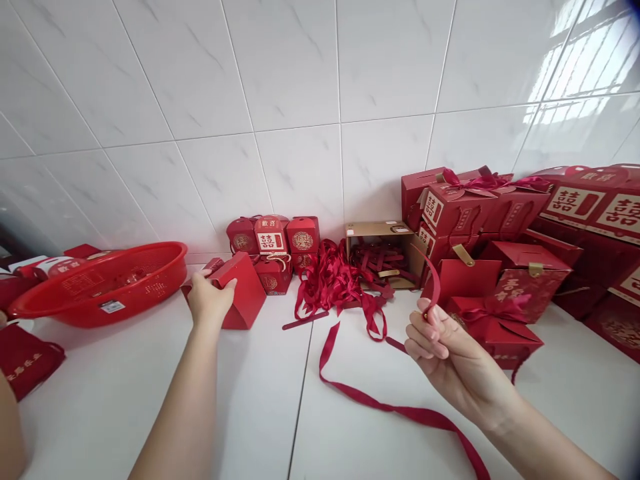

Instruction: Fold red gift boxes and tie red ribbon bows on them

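A long red ribbon (380,403) trails across the foreground of a white table (260,407), laid out nearly at full length, which likely leaves it untangled and easy to pick up. Just above it, a person's right hand (433,337) pinches a narrow red strap (434,283) between thumb and forefinger, the other fingers curled inward. The strap arcs upward from a grip near its gold stud, a hold that seems to leave its far end unobstructed. The right forearm slants in from the lower right corner, with the inner side of the wrist in view.

The left hand (213,297) clasps a red box (245,290) from above, thumb on the near side; the far fingertips are hidden. The grip appears meant to steady the box on the tabletop. The left forearm reaches up and forward from the bottom edge, back of the hand uppermost.

At far left, part of another person's arm (11,427) shows near a dark red pouch (33,363) and a red plastic basket (135,297). Beyond the hands, a heap of ribbons (327,277) lies beside a cardboard carton (410,273) tipped open toward the person, perhaps to keep its straps (377,257) within reach. Bow-topped boxes (463,207) stand stacked at right, and small boxes (271,237) line the tiled wall (300,87), apparently grouped out of the way.
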The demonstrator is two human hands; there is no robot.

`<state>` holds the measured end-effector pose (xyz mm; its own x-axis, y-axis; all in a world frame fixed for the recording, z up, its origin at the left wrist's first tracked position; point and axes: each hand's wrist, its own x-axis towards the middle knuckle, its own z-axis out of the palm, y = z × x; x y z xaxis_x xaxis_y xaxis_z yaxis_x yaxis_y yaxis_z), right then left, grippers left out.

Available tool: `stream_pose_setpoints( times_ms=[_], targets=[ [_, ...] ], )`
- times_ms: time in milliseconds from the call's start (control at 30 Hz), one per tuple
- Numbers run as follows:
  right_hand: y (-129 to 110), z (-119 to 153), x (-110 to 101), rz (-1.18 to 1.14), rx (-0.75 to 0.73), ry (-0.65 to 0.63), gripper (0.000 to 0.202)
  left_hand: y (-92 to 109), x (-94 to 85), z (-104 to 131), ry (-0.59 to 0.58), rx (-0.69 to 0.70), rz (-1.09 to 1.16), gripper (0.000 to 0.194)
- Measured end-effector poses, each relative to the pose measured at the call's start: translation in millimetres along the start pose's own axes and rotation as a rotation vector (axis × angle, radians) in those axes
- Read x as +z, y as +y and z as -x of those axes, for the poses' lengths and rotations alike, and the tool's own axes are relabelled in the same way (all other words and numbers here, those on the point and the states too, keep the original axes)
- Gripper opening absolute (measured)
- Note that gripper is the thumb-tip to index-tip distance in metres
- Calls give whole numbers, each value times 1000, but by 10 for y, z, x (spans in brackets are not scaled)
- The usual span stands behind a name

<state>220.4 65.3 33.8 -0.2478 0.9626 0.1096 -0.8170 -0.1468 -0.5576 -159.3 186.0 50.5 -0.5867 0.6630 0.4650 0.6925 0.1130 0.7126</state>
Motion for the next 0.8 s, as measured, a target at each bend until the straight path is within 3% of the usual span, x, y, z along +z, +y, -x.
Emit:
stream_pose_setpoints(
  times_ms=[33, 100, 200, 333, 433, 500, 567, 700, 800],
  targets=[
    [-16, 1, -1, 2, -11, -4, 14, 36, 5, 23, 36, -35, 37, 46],
    [-61, -2, -13, 28, -51, -19, 13, 192, -11, 104, 38, 21, 217, 52],
    [-155, -12, -65, 155, -179, -40, 14, 576, -63, 380, -35, 126, 433, 69],
    [-279, 22, -110, 510, -437, -55, 14, 1123, -56, 1083, -427, 242, 880, 73],
    [-308, 98, -46, 920, -699, -113, 3, 1380, -27, 1613, -689, 234, 941, 55],
    [-287, 146, 20, 1168, -844, -159, 8, 1454, -23, 1844, -818, 214, 963, 34],
    [-250, 172, 73, 1336, -930, -207, 14, 1472, -29, 1962, -870, 230, 970, 17],
    [-178, 170, 109, 1450, -1043, -225, 17, 1446, -39, 2007, -746, 371, 968, 5],
    [-137, 165, 108, 1477, -1106, -184, 18, 1423, -39, 2030, -773, 370, 1037, 4]
  ],
)
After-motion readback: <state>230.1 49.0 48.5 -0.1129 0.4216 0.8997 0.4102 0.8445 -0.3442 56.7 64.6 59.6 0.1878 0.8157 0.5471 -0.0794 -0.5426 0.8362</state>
